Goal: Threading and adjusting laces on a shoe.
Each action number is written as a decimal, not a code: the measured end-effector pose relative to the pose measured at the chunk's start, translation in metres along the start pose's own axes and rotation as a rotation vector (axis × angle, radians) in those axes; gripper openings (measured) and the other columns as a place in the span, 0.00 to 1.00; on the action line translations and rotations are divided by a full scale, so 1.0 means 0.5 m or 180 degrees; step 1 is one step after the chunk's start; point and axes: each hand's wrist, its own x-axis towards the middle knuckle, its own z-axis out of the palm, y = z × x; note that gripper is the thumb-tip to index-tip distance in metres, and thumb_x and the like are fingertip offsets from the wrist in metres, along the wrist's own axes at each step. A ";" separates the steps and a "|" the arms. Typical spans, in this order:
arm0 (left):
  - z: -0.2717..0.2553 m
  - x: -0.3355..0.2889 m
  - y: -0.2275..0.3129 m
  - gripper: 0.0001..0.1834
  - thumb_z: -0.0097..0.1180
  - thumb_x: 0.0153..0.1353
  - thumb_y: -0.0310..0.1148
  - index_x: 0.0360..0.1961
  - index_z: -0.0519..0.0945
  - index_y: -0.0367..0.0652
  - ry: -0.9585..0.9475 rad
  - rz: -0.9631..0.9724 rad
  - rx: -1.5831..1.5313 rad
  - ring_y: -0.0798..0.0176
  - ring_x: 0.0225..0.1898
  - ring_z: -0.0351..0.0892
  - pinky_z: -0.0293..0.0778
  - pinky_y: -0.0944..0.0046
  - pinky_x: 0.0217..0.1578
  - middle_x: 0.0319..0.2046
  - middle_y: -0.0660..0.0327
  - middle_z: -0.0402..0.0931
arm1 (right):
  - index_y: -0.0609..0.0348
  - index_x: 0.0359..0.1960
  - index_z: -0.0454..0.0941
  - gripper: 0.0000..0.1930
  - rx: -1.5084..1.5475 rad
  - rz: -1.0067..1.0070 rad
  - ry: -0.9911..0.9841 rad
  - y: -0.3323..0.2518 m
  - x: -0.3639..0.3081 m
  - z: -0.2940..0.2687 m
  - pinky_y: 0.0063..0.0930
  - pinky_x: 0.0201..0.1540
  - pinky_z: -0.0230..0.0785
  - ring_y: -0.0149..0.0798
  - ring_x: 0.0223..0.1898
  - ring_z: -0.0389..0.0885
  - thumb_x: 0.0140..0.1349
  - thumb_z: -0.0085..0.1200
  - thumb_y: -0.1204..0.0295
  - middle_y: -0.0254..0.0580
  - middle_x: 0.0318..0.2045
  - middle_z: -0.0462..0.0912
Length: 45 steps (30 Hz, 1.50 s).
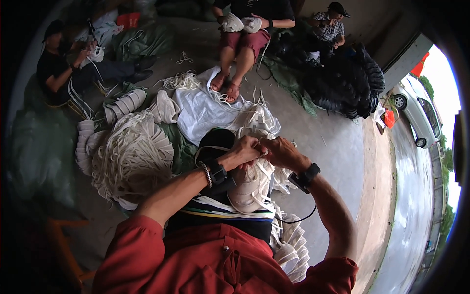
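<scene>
A beige shoe upper point(243, 192) lies against my lap, with white laces point(265, 182) hanging along its side. Above it my left hand point(245, 151) and my right hand point(284, 154) meet, their fingers closed. Both pinch a thin white shoelace, a short piece of which shows between the fingertips. The fingers partly cover the far end of the upper, so I cannot see exactly where the lace passes through. More pale uppers and laces point(255, 117) lie just beyond my hands.
At the left stands a big heap of nested uppers with laces point(132, 152). A white cloth point(198, 110) lies ahead. Stacked uppers point(292, 250) lie by my right side. A black cable point(306, 215) loops below my right wrist. Several co-workers sit around; black bags point(342, 81) lie at the far right.
</scene>
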 end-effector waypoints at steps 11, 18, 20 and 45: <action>-0.087 0.021 -0.101 0.07 0.49 0.53 0.29 0.26 0.73 0.35 0.1252 0.1231 0.1696 0.63 0.21 0.72 0.68 0.60 0.23 0.18 0.58 0.71 | 0.56 0.28 0.74 0.05 0.0388 0.0144 0.0369 0.004 -0.023 0.015 0.35 0.27 0.69 0.45 0.25 0.79 0.48 0.54 0.74 0.44 0.22 0.78; -0.350 -0.133 -0.207 0.05 0.46 0.54 0.31 0.23 0.68 0.43 0.1619 -0.0767 -0.0486 0.68 0.05 0.59 0.52 0.66 0.03 0.08 0.63 0.64 | 0.56 0.28 0.76 0.03 0.0352 0.0072 0.0819 0.002 0.013 0.026 0.33 0.26 0.70 0.44 0.23 0.78 0.52 0.50 0.73 0.43 0.21 0.79; -0.340 -0.167 -0.194 0.04 0.47 0.55 0.30 0.25 0.68 0.45 0.1508 -0.0770 -0.0900 0.69 0.05 0.57 0.49 0.69 0.05 0.09 0.65 0.62 | 0.58 0.28 0.77 0.04 0.0305 0.0065 0.0942 -0.026 0.028 0.031 0.30 0.26 0.70 0.42 0.23 0.78 0.52 0.51 0.75 0.43 0.22 0.79; -0.532 -0.123 -0.452 0.09 0.43 0.60 0.27 0.24 0.68 0.36 0.2152 0.0484 -0.4849 0.54 0.31 0.73 0.74 0.56 0.41 0.24 0.57 0.71 | 0.61 0.30 0.73 0.11 0.4076 0.1256 0.2272 0.069 -0.078 -0.132 0.18 0.23 0.64 0.26 0.22 0.72 0.63 0.41 0.67 0.36 0.24 0.75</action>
